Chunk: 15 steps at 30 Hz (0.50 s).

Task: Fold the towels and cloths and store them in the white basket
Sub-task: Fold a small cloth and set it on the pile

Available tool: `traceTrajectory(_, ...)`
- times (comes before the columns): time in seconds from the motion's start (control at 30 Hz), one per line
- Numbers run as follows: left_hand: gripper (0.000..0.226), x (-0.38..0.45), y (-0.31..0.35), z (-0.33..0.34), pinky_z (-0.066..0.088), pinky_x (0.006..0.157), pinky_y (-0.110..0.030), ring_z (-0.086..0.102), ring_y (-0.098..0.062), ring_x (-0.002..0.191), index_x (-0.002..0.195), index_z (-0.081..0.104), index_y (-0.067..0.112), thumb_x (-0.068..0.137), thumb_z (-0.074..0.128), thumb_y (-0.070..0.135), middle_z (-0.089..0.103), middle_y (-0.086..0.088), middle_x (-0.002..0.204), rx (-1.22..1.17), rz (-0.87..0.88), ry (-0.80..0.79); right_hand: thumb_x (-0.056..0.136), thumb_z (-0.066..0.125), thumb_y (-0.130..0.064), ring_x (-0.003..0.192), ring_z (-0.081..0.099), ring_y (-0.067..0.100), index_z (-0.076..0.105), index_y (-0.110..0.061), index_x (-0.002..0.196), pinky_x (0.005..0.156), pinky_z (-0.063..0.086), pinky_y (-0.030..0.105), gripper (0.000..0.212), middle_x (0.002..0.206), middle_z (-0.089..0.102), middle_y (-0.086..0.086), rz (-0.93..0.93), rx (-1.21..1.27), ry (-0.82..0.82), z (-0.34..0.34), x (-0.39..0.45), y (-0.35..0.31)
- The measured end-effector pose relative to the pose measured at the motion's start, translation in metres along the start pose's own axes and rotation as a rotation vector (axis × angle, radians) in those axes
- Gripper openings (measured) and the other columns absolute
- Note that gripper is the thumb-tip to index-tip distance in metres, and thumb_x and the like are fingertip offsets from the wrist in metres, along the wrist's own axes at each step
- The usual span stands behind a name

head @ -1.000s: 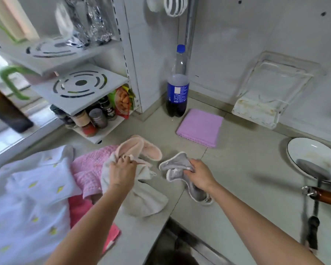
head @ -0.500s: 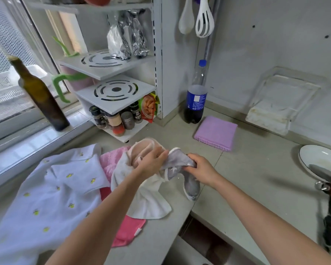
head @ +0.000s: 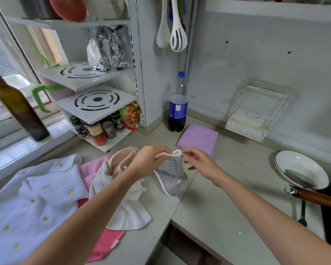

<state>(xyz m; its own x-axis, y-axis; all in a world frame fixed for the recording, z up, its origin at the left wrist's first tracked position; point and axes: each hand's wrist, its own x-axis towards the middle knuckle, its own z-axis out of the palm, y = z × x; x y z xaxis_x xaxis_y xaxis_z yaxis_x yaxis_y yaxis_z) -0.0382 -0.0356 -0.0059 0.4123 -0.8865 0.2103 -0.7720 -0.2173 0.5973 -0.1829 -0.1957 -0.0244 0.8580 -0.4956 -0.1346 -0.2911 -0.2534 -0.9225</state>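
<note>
Nearest the camera, 2 bare forearms reach in over the grey counter [head: 214, 213]. On the counter's near left lies a white cloth with small yellow prints [head: 33, 203], spread flat. Beside it a bright pink towel [head: 105, 245] shows from under a cream towel [head: 128, 211] that lies crumpled just left of the hands; a lighter pink towel [head: 90, 169] sits between the printed cloth and the cream one.

The left hand [head: 147, 163] and right hand [head: 201, 163] hold a small grey cloth [head: 172, 176] between them, lifted above the counter. The left hand's fingers are curled around the cloth's white-trimmed top edge. The right hand pinches the same edge between thumb and forefinger – the other fingers are loosely bent. The rest of the grey cloth hangs down, its lower corner near the counter.

Just behind the right hand a folded purple cloth [head: 198, 139] lies flat on the counter, with a blue-labelled soda bottle [head: 178, 109] upright just beyond its left corner. To the right of the hands sits a white pan [head: 302, 169] with a brown handle.

Farther left of the bottle stands a white shelf rack [head: 96, 100] with spice jars [head: 96, 129] on its lowest level, and a dark glass bottle [head: 19, 108] stands by the window. The white basket is not in view.
</note>
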Motion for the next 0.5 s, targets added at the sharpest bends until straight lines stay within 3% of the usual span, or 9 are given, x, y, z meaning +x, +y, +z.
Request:
traceTrajectory(0.1, 0.015, 0.004, 0.012, -0.003, 0.044, 0.074, -0.011, 0.062, -0.001, 0.087, 0.104, 0.069, 0.020, 0.092, 0.060, 0.019, 0.068, 0.013, 0.095, -0.060, 0.090, -0.020, 0.089, 0.059, -0.002, 0.111, 0.056, 0.006, 0.057, -0.024, 0.123, 0.094, 0.048, 0.024, 0.041, 0.123, 0.060, -0.004, -0.080, -0.047, -0.115, -0.012, 0.003, -0.010)
traceTrajectory(0.2, 0.013, 0.008, 0.020, -0.005, 0.046, 0.073, -0.013, 0.063, -0.002, 0.085, 0.101, 0.070, 0.021, 0.090, 0.063, 0.018, 0.069, 0.012, 0.092, -0.097, 0.077, 0.025, 0.086, 0.065, -0.004, 0.108, 0.057, 0.000, 0.064, -0.027, 0.112, 0.093, 0.047, 0.019, 0.035, 0.115, 0.064, -0.009, -0.127, -0.069, -0.229, -0.015, 0.005, -0.017)
traceTrajectory(0.3, 0.010, 0.008, 0.019, -0.008, 0.049, 0.072, -0.018, 0.063, -0.004, 0.082, 0.096, 0.071, 0.021, 0.088, 0.067, 0.018, 0.069, 0.009, 0.091, -0.088, 0.034, 0.060, 0.082, 0.071, -0.008, 0.094, 0.061, 0.002, 0.068, -0.016, 0.090, 0.089, 0.048, 0.018, 0.012, 0.102, 0.070, -0.002, -0.156, 0.013, -0.188, -0.018, 0.007, -0.016)
traceTrajectory(0.4, 0.010, 0.008, 0.016, -0.011, 0.048, 0.075, -0.019, 0.062, -0.005, 0.082, 0.095, 0.072, 0.019, 0.085, 0.070, 0.017, 0.067, 0.011, 0.090, -0.043, -0.049, 0.039, 0.081, 0.073, -0.007, 0.071, 0.054, 0.004, 0.060, -0.019, 0.071, 0.079, 0.045, 0.025, 0.020, 0.068, 0.059, -0.016, -0.182, 0.001, -0.150, -0.025, 0.006, -0.013)
traceTrajectory(0.5, 0.009, 0.006, 0.013, -0.014, 0.046, 0.082, -0.019, 0.062, -0.005, 0.085, 0.089, 0.073, 0.020, 0.082, 0.073, 0.025, 0.068, 0.012, 0.091, -0.028, -0.105, 0.000, 0.081, 0.066, 0.003, 0.069, 0.057, -0.001, 0.047, -0.013, 0.068, 0.083, 0.048, 0.027, 0.028, 0.069, 0.063, -0.024, -0.197, -0.048, -0.167, -0.034, 0.003, -0.017)
